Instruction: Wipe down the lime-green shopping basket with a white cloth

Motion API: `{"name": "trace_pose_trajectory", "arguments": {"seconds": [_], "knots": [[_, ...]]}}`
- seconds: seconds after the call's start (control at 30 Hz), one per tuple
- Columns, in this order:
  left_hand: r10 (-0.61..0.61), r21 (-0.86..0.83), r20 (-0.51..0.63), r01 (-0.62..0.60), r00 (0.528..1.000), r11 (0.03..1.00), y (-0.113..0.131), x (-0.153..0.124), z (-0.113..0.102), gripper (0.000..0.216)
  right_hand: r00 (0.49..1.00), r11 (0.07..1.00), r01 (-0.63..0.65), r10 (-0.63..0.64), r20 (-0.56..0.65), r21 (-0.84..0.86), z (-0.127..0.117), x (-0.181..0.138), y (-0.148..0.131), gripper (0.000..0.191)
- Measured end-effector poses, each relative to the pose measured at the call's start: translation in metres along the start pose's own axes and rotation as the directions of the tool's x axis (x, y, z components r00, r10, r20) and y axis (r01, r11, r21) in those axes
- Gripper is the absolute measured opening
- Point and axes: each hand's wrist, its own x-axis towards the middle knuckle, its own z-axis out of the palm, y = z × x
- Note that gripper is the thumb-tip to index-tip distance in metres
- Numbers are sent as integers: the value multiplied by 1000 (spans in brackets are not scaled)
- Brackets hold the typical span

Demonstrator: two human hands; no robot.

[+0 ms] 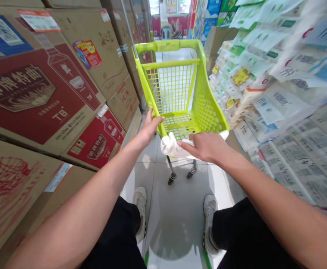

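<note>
A lime-green shopping cart (214, 112) stands right in front of me, with slotted plastic walls and metal legs on small wheels. Over its near rim lies a crumpled white cloth (169, 145). My right hand (206, 145) presses down on that rim from above, its fingers curled around the cloth and the thumb pointing left. At the cart's left near corner, my left hand (149, 127) has thumb and fingers apart, holding nothing. Its fingertips are at the side rim; whether they touch it I cannot tell. No goods are visible inside the basket.
Stacked cardboard cartons (76, 82) line the left side. On the right, packs in plastic wrap (281, 97) with handwritten prices rise close to the cart. A thin metal pole (128, 26) stands at its far left corner. Tiled floor (171, 209) lies between my shoes.
</note>
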Motion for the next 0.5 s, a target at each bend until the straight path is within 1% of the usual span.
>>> {"name": "trace_pose_trajectory", "arguments": {"seconds": [0.03,0.1,0.17,0.23,0.3,0.37,0.43,0.5], "knots": [[-97,-43,16,98,995,994,6,-6,6,68,1000,999,22,-22,-22,-23,3,-1,-3,80],[-222,-71,-2,221,975,973,18,-15,15,56,993,995,80,-85,-78,-58,9,0,-10,75],[-279,-65,-44,276,959,959,28,-20,19,42,983,989,131,-139,-119,-73,15,1,-15,72],[-327,-57,-72,323,942,945,35,-22,17,34,975,983,169,-178,-136,-79,20,2,-15,72],[-343,-58,-78,339,936,939,39,-23,13,33,960,970,226,-238,-147,-91,23,2,-9,75],[-331,-58,-40,329,943,943,42,-25,11,37,946,956,271,-286,-155,-108,25,2,3,77],[-306,-44,16,307,952,951,44,-29,12,46,944,956,269,-285,-165,-115,26,2,21,80],[-280,-16,72,281,957,959,46,-35,16,53,955,970,225,-239,-173,-96,26,3,43,83]]}}
